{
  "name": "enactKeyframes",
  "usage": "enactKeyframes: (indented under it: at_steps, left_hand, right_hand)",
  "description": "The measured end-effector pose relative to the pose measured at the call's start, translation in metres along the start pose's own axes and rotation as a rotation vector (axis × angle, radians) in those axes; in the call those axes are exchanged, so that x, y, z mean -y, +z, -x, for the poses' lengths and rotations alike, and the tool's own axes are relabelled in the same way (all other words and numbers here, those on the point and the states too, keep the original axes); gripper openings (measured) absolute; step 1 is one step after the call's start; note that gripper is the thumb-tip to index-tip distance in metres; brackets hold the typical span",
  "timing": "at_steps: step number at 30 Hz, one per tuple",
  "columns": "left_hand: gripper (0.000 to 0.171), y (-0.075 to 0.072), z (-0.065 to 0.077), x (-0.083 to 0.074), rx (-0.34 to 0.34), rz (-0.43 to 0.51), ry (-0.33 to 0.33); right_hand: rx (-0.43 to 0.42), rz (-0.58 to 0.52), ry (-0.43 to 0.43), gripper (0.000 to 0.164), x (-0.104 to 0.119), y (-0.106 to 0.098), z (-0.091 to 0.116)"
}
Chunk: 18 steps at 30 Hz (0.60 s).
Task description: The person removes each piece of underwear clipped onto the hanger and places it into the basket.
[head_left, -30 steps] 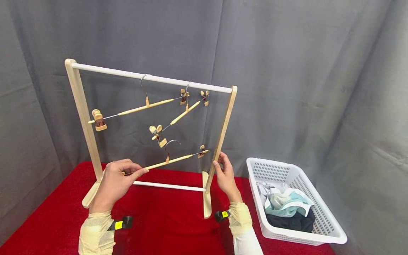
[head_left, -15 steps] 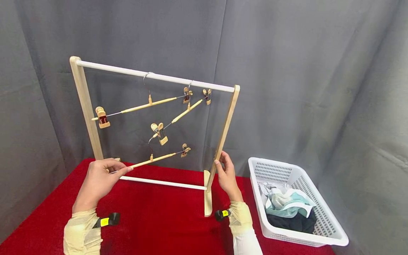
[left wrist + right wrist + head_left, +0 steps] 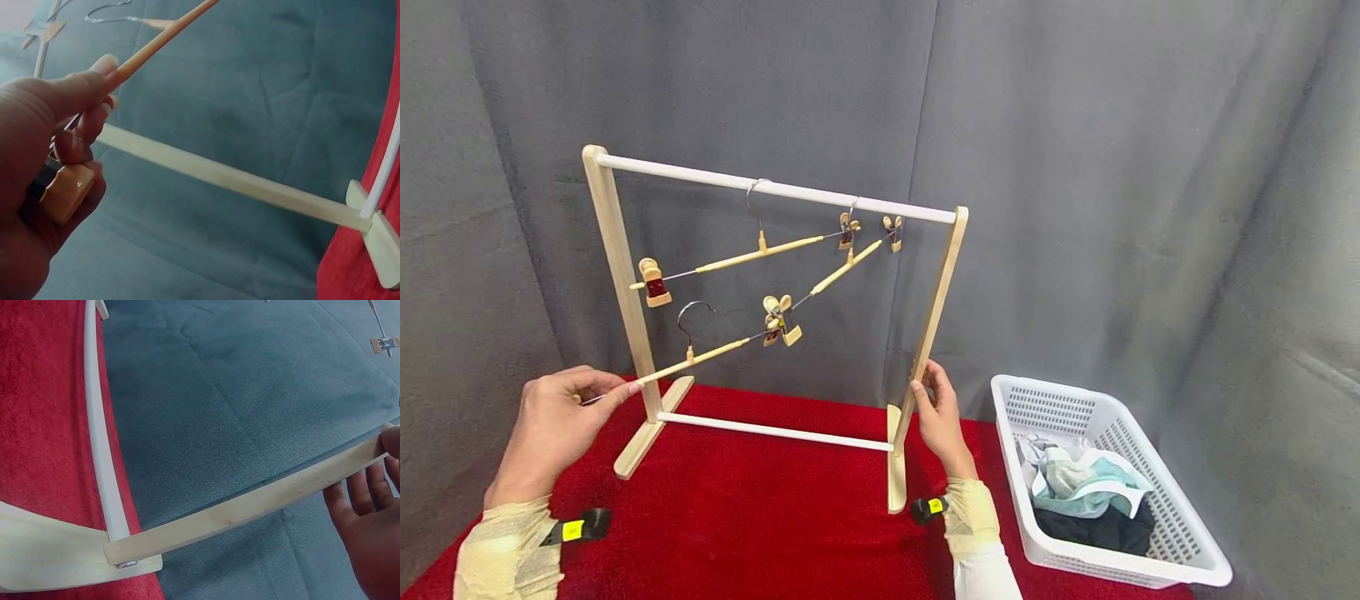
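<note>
My left hand [image 3: 561, 417] pinches one end of a wooden clip hanger [image 3: 718, 351] in front of the rack's left post [image 3: 622, 275]. The hanger's metal hook points up, free of any rail. In the left wrist view a wooden clip [image 3: 67, 192] shows among my fingers. The far clip overlaps a clip of a hanging hanger in the head view; whether they touch I cannot tell. My right hand [image 3: 942, 421] grips the rack's right post [image 3: 934, 325], thumb in front and fingers behind. Two more clip hangers [image 3: 760, 254] hang from the white top rail [image 3: 805, 193].
A white plastic basket [image 3: 1120, 575] stands at the right, holding light blue-and-white cloth [image 3: 1086, 482] and black cloth [image 3: 1097, 527]. The rack's lower white rail [image 3: 775, 430] and wooden feet are over the red tablecloth [image 3: 760, 525]. A grey curtain [image 3: 1075, 167] hangs behind.
My left hand has moved left, carrying the clip hanger from the middle of the rack toward its left post. My right hand keeps its grip on the right post. The view has shifted slightly.
</note>
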<state>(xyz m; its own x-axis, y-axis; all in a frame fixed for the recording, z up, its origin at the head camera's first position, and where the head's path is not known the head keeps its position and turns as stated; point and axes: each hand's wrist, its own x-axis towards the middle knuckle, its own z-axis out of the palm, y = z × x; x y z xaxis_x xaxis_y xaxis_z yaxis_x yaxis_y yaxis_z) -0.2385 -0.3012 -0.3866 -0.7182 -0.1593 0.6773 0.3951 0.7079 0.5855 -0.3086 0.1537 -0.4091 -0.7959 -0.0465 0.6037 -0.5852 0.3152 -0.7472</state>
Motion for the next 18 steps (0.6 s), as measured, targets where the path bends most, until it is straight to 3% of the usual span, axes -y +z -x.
enactKeyframes:
  at_steps: [9, 18]
  left_hand:
    - [0.013, -0.012, -0.021, 0.003, -0.11, -0.048, 0.044]
    - [0.012, -0.035, -0.051, -0.007, -0.194, -0.067, 0.094]
  right_hand:
    - [-0.017, 0.019, 0.004, 0.038, -0.002, -0.002, -0.001]
    - [-0.02, -0.015, 0.017, 0.036, -0.002, 0.003, -0.001]
